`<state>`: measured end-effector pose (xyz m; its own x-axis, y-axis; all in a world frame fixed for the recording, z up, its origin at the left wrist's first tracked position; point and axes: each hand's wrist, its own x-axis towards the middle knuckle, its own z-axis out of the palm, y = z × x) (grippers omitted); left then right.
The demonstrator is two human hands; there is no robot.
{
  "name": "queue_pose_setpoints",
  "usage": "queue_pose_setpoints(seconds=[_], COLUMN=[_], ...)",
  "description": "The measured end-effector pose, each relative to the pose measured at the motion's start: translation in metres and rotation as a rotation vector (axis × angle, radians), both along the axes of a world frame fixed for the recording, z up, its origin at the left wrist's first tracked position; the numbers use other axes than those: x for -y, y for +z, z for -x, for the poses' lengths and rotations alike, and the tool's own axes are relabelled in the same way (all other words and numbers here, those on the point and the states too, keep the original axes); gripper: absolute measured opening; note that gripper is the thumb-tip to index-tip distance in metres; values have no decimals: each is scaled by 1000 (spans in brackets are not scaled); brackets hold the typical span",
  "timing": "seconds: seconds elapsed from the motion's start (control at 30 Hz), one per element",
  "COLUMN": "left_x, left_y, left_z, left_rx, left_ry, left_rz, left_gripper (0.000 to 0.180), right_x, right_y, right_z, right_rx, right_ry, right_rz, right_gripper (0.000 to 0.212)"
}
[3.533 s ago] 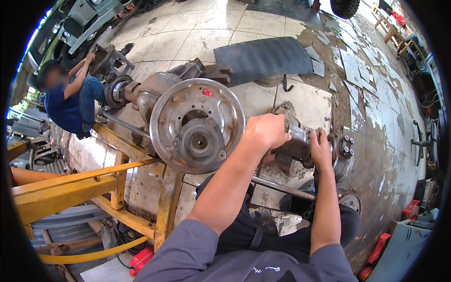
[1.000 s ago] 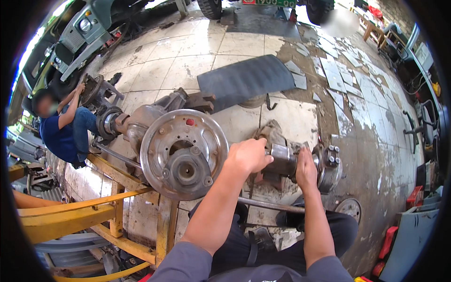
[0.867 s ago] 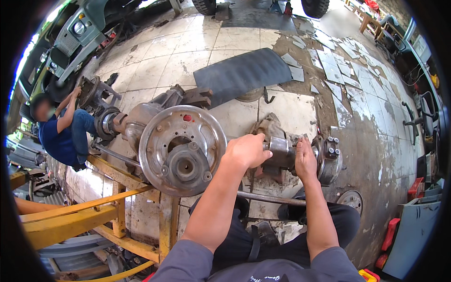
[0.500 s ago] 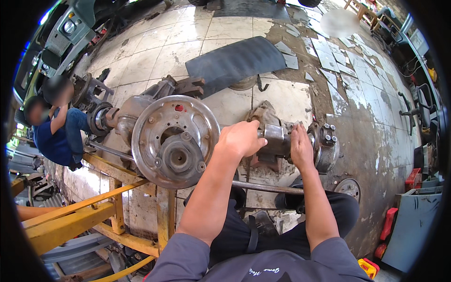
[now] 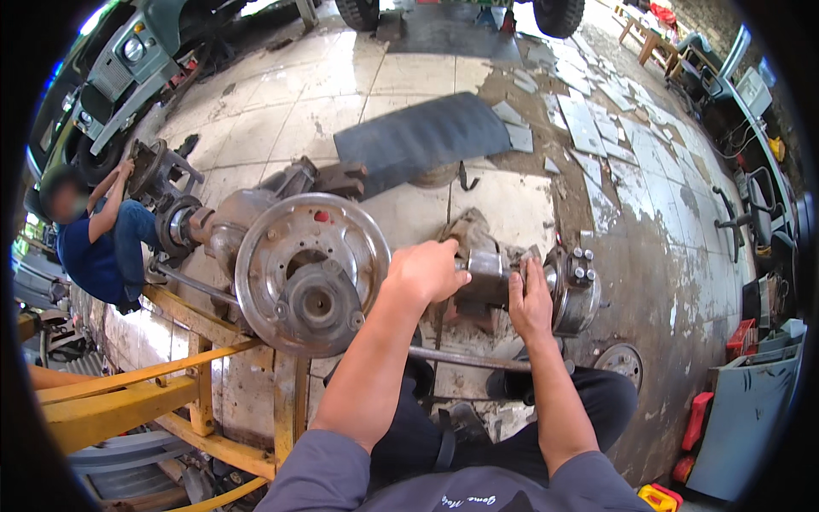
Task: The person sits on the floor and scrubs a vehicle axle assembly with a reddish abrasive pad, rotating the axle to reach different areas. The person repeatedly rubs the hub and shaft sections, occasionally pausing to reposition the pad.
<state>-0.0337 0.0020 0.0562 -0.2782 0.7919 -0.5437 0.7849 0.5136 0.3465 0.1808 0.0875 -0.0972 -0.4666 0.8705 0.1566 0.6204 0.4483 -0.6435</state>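
Observation:
A vehicle axle assembly lies across in front of me, with a large round metal backing plate on its left part and a steel wheel hub with bolts at its right end. Between my hands is a shiny squared metal section of the axle. My left hand is closed just left of it, thumb pointing right; what its fingers grip is hidden. Fingers stretched, my right hand lies against the axle between that section and the hub. Behind them sits a crumpled brownish cloth.
A yellow metal frame stands at lower left. Beyond the axle lies a dark curved panel. A co-worker crouches at far left with hands on another axle end. Broken tiles litter the floor; a grey-blue cabinet stands right.
The view has shifted slightly, so the axle appears a little lower and left. My right thumb has spread away from its fingers. My left hand keeps its closed shape.

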Motion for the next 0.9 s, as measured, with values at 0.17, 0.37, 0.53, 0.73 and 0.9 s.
queue_pose_setpoints(seconds=[0.17,0.37,0.53,0.73,0.9], left_x=[5,4,4,4,4], left_y=[-15,-3,-5,3,-2], left_z=[1,1,3,4,1], left_rx=[-45,-5,-1,-8,14], left_ry=[20,33,39,48,18], left_rz=[-29,4,45,27,40], left_gripper=[49,66,65,66,66], right_x=[-22,4,-24,-7,-21], right_y=[3,0,6,3,4], right_z=[17,11,18,11,14], right_rx=[17,4,15,-26,7], right_ry=[-1,-70,-37,-39,-24], right_rz=[108,-6,169,122,171], right_gripper=[61,60,65,62,59])
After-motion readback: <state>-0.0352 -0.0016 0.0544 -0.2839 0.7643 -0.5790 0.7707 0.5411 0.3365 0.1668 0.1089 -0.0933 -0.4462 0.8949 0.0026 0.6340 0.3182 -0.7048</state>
